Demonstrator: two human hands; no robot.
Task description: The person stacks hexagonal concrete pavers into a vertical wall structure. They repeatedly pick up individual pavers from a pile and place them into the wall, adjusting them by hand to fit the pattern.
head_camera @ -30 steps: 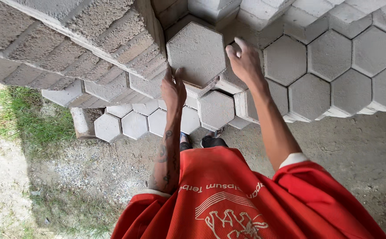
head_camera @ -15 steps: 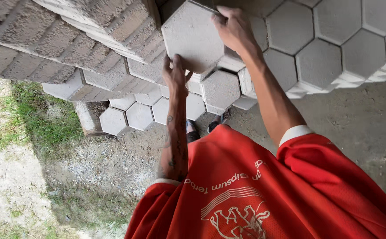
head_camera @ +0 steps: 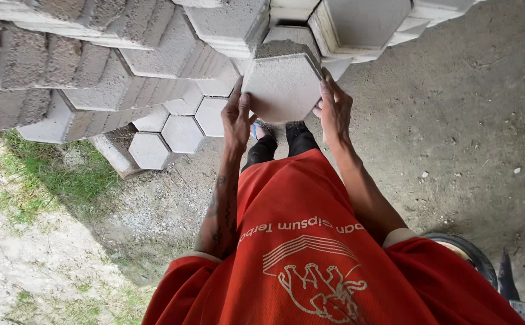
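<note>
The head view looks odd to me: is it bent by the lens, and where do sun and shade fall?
Head view: wide-angle, the stacked blocks bow. The hexagonal block, left hand and right hand lie in even shade, sharp. Sun bleaches the gravel lower left.

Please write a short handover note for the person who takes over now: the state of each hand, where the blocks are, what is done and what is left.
Left hand: fingers pressed on the left edge of the hexagonal paving block.
Right hand: fingers on its right edge.
The block is held between both hands, in front of the stack of hexagonal blocks, above the person's shoes.
Done: one block is in hand, apart from the stack.
Left: the block is not yet set down; many blocks remain stacked. Dirt ground lies to the right, grass to the left.
</note>
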